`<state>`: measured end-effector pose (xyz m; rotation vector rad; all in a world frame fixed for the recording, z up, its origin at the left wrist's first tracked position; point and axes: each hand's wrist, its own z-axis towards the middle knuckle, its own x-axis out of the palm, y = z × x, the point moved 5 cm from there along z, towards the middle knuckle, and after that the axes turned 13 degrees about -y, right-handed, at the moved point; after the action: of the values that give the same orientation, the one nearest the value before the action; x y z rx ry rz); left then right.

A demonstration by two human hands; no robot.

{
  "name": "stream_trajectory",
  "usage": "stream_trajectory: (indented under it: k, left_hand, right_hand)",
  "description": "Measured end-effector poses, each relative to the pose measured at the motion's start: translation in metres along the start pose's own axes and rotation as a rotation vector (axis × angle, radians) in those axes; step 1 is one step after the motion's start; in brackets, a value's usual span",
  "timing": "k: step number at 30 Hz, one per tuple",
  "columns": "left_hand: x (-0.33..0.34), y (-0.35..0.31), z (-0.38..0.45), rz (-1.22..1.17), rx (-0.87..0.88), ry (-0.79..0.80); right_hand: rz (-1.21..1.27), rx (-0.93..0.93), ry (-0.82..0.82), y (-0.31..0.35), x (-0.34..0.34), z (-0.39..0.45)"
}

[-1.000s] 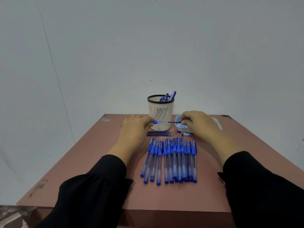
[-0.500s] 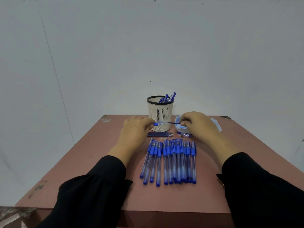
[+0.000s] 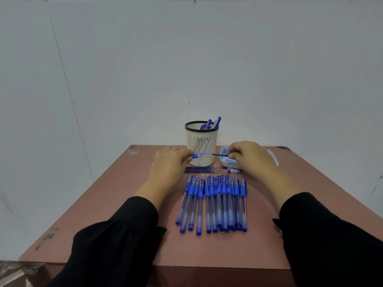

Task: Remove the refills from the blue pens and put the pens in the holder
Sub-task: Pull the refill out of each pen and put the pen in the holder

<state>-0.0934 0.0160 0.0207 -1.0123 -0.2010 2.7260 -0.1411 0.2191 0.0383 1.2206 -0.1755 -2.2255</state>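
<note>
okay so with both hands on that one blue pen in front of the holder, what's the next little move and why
Probably draw the hands further apart. The left hand grips the blue pen barrel, and the right hand pinches the thin dark refill, which already shows between them. Once it is free, the refill likely joins the loose dark refills on the reddish-brown table before the white slotted holder.
</note>
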Motion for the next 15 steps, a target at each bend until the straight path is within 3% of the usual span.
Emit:
stream_trajectory:
  k: [15]
  left_hand:
    - [0.0023,0.0021,0.0004,-0.011,-0.005,-0.013]
  right_hand:
    - [-0.033,-0.009,-0.005,-0.0001,-0.0015,-0.0006]
